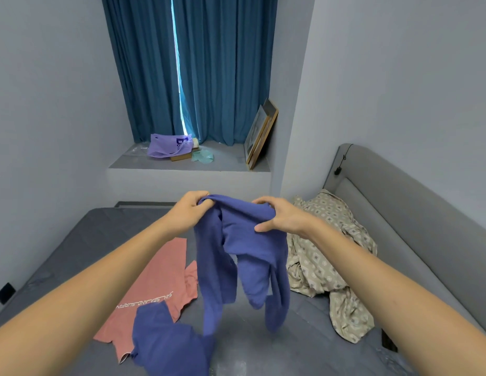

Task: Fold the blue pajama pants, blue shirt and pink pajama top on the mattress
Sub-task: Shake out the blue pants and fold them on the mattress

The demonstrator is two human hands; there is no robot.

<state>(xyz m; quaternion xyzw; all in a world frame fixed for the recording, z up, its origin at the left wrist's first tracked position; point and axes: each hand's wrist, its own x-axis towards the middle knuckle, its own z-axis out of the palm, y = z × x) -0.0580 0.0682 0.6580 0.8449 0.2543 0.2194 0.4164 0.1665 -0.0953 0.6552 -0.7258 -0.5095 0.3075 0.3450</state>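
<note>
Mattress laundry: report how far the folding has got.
Nothing looks folded yet. In hand: the left hand and right hand grip a blue garment by its top edge, hanging above the mattress. Left: the pink pajama top lies spread flat, another blue garment crumpled on its near edge.

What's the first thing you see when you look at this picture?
First, the blue garment held up in the middle, above the grey mattress; the left hand and right hand grip its top edge. Below it to the left, the pink top lies flat on the mattress. At the back, tall blue curtains cover the window.
</note>
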